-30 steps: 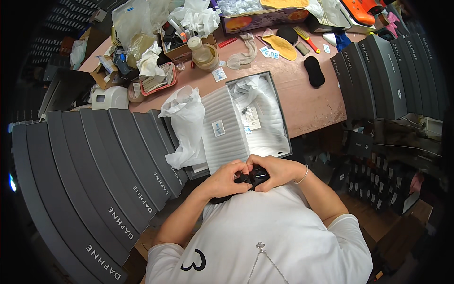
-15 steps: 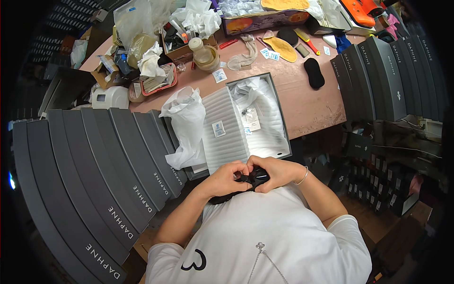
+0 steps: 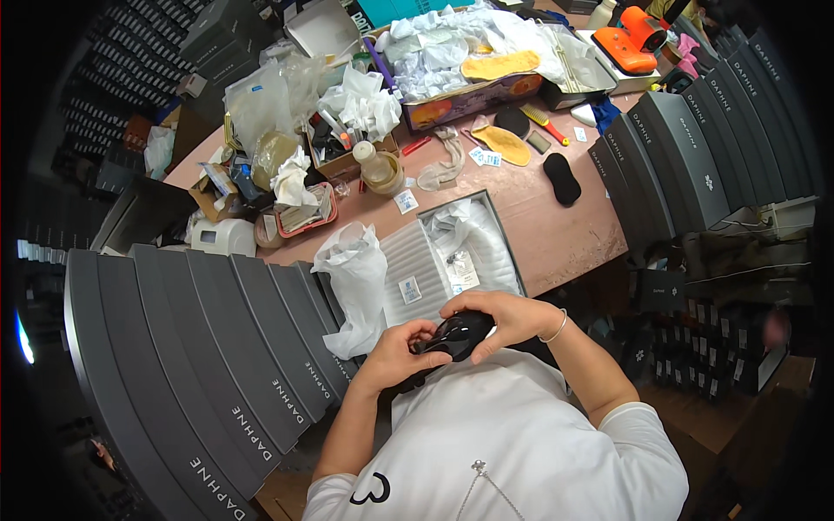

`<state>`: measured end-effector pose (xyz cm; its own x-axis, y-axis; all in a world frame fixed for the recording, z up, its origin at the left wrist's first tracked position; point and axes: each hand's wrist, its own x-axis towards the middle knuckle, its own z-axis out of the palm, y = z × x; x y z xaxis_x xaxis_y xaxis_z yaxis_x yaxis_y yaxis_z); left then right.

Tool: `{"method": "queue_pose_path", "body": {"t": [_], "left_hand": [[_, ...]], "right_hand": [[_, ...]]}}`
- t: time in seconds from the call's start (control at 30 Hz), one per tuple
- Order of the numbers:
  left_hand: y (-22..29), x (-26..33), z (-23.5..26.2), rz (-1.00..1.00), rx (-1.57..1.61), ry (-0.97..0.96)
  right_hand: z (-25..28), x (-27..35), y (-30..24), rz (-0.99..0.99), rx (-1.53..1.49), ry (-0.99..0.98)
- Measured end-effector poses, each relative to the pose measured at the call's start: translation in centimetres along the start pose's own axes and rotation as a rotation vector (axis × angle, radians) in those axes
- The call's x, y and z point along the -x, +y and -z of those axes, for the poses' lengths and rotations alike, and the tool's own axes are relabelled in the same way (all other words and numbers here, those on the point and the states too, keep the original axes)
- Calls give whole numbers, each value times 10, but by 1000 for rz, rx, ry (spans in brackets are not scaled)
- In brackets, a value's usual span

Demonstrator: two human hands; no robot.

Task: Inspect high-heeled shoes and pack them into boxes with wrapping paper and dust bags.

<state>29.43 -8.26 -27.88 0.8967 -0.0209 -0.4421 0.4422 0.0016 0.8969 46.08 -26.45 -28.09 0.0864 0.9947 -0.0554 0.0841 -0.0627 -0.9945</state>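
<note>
A glossy black shoe (image 3: 462, 335) is held between my two hands, close against my white shirt. My left hand (image 3: 395, 354) closes on its left end, fingers curled. On the other side my right hand (image 3: 514, 319) grips it, thumb below and fingers over the top. Just beyond them lies an open grey shoebox (image 3: 511, 252), lined with ribbed white foam sheet (image 3: 401, 259) that folds out to the left. White tissue (image 3: 453, 224) and a small paper tag (image 3: 461, 271) are inside. A small square sachet (image 3: 409, 290) rests on the foam.
Crumpled white paper (image 3: 354, 271) stands left of the box. Rows of dark grey shoeboxes (image 3: 208, 347) flank me left, and more shoeboxes (image 3: 673, 161) stand right. On the pink table (image 3: 565, 243) lie a black insole-shaped pad (image 3: 563, 179), a jar (image 3: 379, 169) and a brush (image 3: 547, 124).
The view has tilted up, showing more of the table's far side. Both hands have turned the shoe, so more of its glossy upper shows. They still hold it.
</note>
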Motion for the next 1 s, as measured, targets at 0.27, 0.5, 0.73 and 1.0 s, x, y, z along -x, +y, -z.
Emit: {"method": "queue_pose_path", "body": {"t": [0.27,0.5,0.73,1.0], "left_hand": [[8,2,-4,-45,-111,170],[34,-16,-16,-48,-378,253],[15,-42,-6,136,11,170],[47,-93,-5,168,-185,282]], "right_hand": [[7,-2,-2,8,-89,81],[24,1,11,96,-54,139],[137,24,88,-216,462,933],[229,54,220,-647,936,1099]]}}
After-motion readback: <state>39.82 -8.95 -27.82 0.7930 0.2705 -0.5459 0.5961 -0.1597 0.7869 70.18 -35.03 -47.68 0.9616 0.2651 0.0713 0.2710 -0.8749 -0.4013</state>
